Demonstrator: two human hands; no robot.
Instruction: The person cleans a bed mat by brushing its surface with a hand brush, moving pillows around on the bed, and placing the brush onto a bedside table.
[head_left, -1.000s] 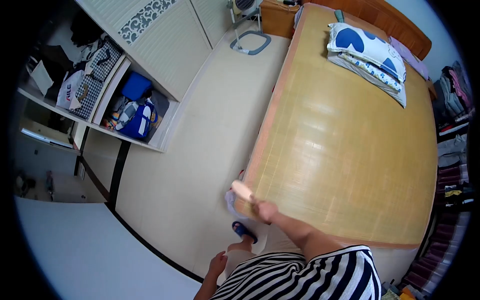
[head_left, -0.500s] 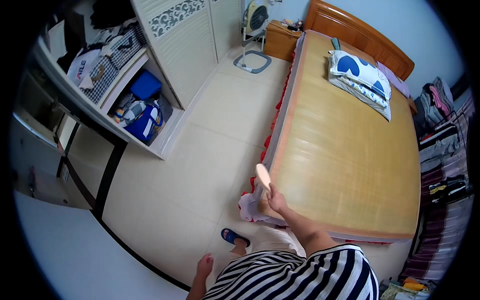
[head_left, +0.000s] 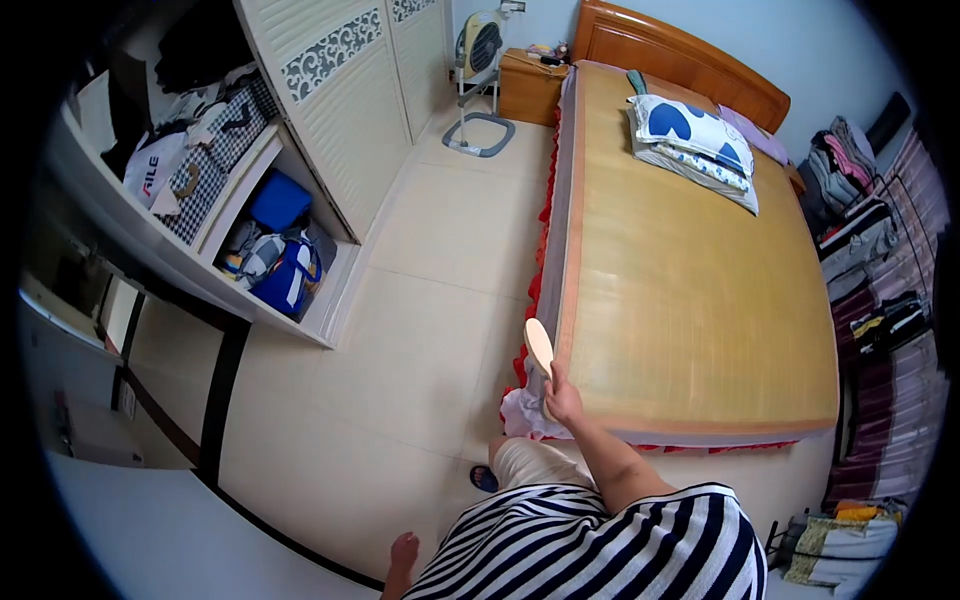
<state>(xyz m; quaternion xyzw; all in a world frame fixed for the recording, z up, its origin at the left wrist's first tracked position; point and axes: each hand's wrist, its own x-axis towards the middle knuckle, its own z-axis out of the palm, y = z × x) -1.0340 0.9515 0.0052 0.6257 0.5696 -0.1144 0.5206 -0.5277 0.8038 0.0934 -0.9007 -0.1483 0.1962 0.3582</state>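
My right hand (head_left: 564, 398) is wrapped round the handle of a pale oval-headed brush (head_left: 538, 345), its smooth side toward me and no bristles showing. The brush is held up at the near left corner of the bed (head_left: 690, 300); whether it touches the bed's edge I cannot tell. My left hand (head_left: 404, 550) hangs low beside my striped shirt, over the floor, with its fingers curled in and nothing seen in them. A folded quilt and pillow pile (head_left: 695, 145) with blue hearts lies toward the headboard.
An open wardrobe (head_left: 330, 300) holding clothes and blue bags stands at left. A fan on a stand (head_left: 480, 45) and a wooden nightstand (head_left: 530, 88) are beyond it. Clothes hang on a rack (head_left: 885, 230) along the right wall. A white surface (head_left: 180, 530) fills the lower left.
My view has shifted forward and to the right along the bed's left corner. The brush stays in my right hand, and the slippered foot has moved partly under my body.
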